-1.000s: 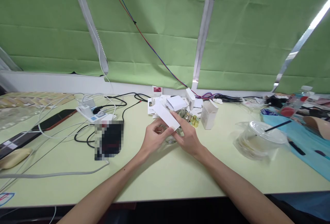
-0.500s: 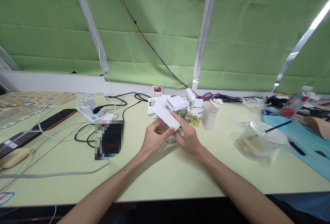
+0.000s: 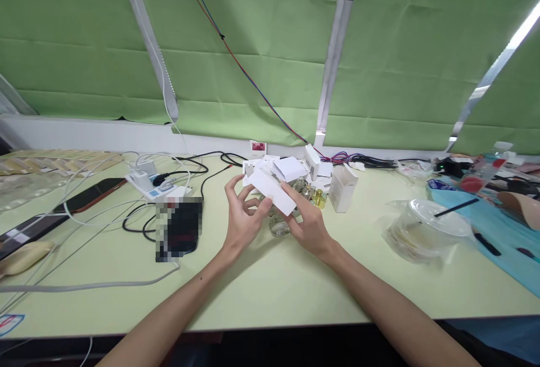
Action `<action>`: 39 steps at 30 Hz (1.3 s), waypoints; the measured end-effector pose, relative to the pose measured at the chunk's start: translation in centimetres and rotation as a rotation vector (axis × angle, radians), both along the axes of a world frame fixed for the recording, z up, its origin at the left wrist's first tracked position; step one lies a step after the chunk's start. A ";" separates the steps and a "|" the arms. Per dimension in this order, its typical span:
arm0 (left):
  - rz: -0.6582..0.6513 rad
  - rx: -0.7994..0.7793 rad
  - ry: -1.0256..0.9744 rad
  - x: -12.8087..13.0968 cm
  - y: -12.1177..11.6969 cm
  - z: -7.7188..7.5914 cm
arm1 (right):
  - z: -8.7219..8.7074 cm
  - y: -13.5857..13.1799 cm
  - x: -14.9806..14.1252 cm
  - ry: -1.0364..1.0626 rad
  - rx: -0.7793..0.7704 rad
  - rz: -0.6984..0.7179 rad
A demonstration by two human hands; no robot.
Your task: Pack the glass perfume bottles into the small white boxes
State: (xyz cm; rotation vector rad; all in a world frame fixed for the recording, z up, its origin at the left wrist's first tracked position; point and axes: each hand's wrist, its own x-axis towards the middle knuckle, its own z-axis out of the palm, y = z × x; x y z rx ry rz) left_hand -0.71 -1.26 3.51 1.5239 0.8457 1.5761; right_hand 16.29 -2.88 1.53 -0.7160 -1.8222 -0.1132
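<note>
Both hands meet at a small white cardboard box (image 3: 274, 193), tilted above the middle of the table. My right hand (image 3: 310, 223) grips its right side, fingertips along the upper edge. On the other side, my left hand (image 3: 244, 218) has its thumb against the box and its fingers curved round the left edge, partly lifted. Under the box sits a clear glass bottle (image 3: 279, 226), half covered by it. More small bottles, some with yellow liquid (image 3: 320, 199), stand just behind my right hand. An upright white carton (image 3: 342, 188) with its top flap up is beside them.
White boxes and papers (image 3: 291, 168) pile up behind my hands. At left lie a power strip (image 3: 158, 187), tangled cables and a dark blurred-out object (image 3: 183, 229). A lidded plastic cup (image 3: 426, 229) with a black straw stands at right, near a blue sheet (image 3: 489, 215).
My left hand has shifted left and its fingers have opened wider along the box. The box's near end has dropped slightly, while my right hand stays nearly where it was.
</note>
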 end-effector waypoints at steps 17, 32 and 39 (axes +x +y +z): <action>-0.100 0.131 -0.020 -0.4 0.5 0.1 | -0.2 0.0 0.3 -0.027 -0.060 0.137; -0.116 0.099 -0.102 -0.2 0.3 0.2 | -0.3 -0.1 0.3 -0.009 -0.089 0.137; -0.075 0.095 -0.115 0.0 0.4 0.3 | -0.3 0.0 0.3 -0.016 -0.102 0.136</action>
